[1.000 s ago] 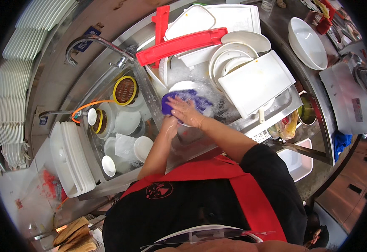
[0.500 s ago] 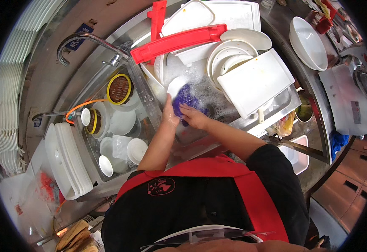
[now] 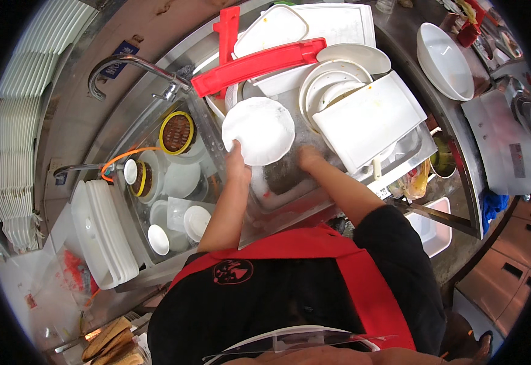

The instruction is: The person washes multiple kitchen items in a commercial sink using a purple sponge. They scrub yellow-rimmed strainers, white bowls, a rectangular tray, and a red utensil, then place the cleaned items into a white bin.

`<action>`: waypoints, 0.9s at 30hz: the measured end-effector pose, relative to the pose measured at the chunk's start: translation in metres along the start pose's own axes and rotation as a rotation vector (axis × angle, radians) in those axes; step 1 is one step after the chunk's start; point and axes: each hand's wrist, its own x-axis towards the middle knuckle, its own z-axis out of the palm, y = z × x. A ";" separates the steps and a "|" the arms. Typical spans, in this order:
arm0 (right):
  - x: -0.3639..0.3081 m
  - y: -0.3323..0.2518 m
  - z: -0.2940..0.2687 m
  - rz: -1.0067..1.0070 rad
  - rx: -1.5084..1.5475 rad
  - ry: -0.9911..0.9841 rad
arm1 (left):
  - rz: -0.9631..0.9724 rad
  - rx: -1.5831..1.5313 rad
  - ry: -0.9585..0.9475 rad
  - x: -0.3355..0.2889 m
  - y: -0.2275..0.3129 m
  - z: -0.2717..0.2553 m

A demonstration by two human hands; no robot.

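A white plate (image 3: 258, 131) with a scalloped rim is tilted up over the right-hand sink basin. My left hand (image 3: 236, 163) is closed on its lower left edge, thumb on the face and the other fingers hidden behind. To the right of the plate, my right hand (image 3: 308, 157) dips into the soapy water (image 3: 285, 177); its fingers are hidden under the surface. No purple cloth shows now. Beside that hand, a stack of white dishes (image 3: 306, 100) leans under a white rectangular tray (image 3: 368, 118).
A red bar (image 3: 256, 66) lies across the back of the basin. In the left basin (image 3: 212, 182), several white dishes and two yellow-rimmed round strainers (image 3: 178, 132) sit in water under a faucet (image 3: 128, 59). Long white trays (image 3: 101, 234) stand at the left, and a large white bowl (image 3: 444, 61) at the right.
My left hand has raised the white plate, turning its face into full view. My right hand has moved right and down into the water, and the purple cloth has gone out of sight.
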 end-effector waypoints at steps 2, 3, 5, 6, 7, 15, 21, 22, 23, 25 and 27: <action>-0.038 -0.012 -0.031 -0.133 0.364 0.193 | -0.075 -0.006 0.034 0.006 -0.006 0.006; -0.059 -0.019 -0.045 -0.183 0.559 0.282 | -0.102 0.016 0.066 0.008 -0.010 0.009; -0.099 -0.039 -0.065 -0.297 1.070 0.256 | -0.156 -0.095 -0.003 0.012 -0.021 0.022; -0.116 -0.052 -0.071 -0.396 1.110 0.371 | -0.225 -0.170 -0.061 0.010 -0.026 0.027; -0.124 -0.065 -0.079 -0.560 0.925 0.523 | -0.237 -0.094 -0.210 0.006 -0.031 0.031; -0.104 -0.116 -0.119 -0.638 0.477 0.919 | -0.270 -0.198 -0.537 -0.044 -0.060 0.039; -0.026 -0.083 -0.161 -0.187 1.220 0.353 | -1.263 -0.850 -0.394 -0.036 -0.037 0.007; -0.027 -0.076 -0.152 -0.182 1.558 0.173 | -1.268 -0.768 -0.505 -0.033 -0.035 0.005; -0.029 -0.072 -0.142 -0.177 1.639 0.098 | -1.197 -0.790 -0.595 -0.031 -0.033 0.004; -0.038 -0.068 -0.117 -0.030 1.732 0.028 | -1.019 -0.702 -0.728 -0.026 -0.036 0.007; -0.047 -0.073 -0.089 -0.040 1.881 -0.050 | -0.612 -0.125 -0.519 -0.021 -0.042 0.013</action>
